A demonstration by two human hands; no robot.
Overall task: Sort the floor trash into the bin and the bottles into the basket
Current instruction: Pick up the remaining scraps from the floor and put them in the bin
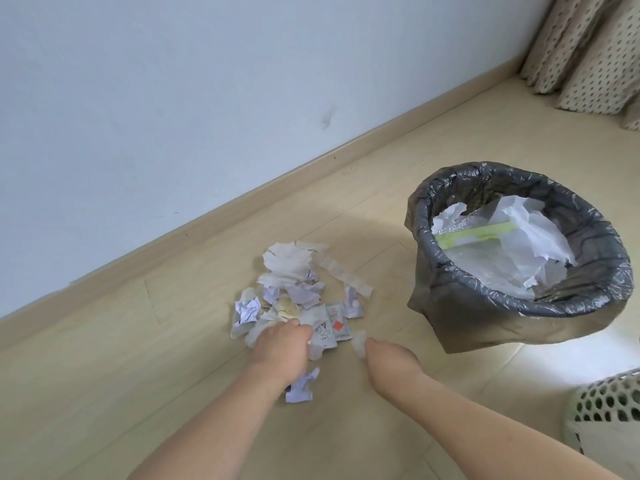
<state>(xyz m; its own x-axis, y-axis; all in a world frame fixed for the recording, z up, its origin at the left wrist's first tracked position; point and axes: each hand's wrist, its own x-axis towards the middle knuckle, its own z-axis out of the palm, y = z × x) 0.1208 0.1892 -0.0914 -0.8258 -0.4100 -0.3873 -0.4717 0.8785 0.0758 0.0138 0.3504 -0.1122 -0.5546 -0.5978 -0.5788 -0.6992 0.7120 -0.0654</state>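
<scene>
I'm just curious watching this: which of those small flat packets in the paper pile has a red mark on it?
The sachet with the orange-red diamond, at the pile's near right edge, just beyond the left hand. The sachet beside it carries only dark print.

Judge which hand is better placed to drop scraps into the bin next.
Probably right: the right hand pinches a white crumpled tissue scrap and lies nearer the grey-lined bin than the left hand.

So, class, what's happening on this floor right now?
A person reaches both hands into a pile of crumpled paper and wrappers on the floor. The left hand grips scraps at the pile's near edge; the right hand pinches a small white piece. The lined bin, already holding paper and plastic, stands to the right.
</scene>
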